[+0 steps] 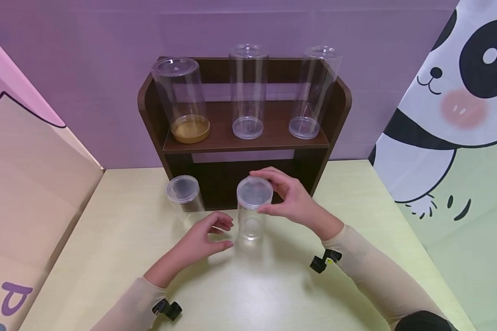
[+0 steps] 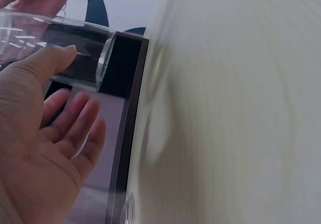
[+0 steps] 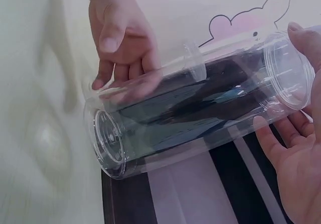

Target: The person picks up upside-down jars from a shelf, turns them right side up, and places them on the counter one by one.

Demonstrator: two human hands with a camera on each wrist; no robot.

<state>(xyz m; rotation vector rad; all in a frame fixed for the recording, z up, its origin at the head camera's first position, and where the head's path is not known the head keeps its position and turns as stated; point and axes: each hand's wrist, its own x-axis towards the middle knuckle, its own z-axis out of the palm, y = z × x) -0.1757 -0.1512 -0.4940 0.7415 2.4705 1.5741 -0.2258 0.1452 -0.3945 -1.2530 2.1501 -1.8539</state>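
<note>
My right hand (image 1: 291, 195) grips a clear lidded cylindrical jar (image 1: 250, 218) near its top, thumb and fingers on either side of the frosted-looking lid. A gap shows between the jar's base and the tabletop in the left wrist view, and the jar looks to hold nothing. Left of it, my left hand (image 1: 203, 239) is half spread with thumb and fingers apart, holding nothing. In the right wrist view its fingers appear beside the jar's lower end; whether they touch it I cannot tell. A second clear lidded jar (image 1: 193, 206) stands behind my left hand.
A dark brown two-level shelf (image 1: 219, 149) stands at the back of the pale table (image 1: 240, 299). On its upper board are a clear canister with a gold base (image 1: 180, 87) and two clear canisters, the middle one (image 1: 248, 82) and the right one (image 1: 314, 92). Printed cloths hang around.
</note>
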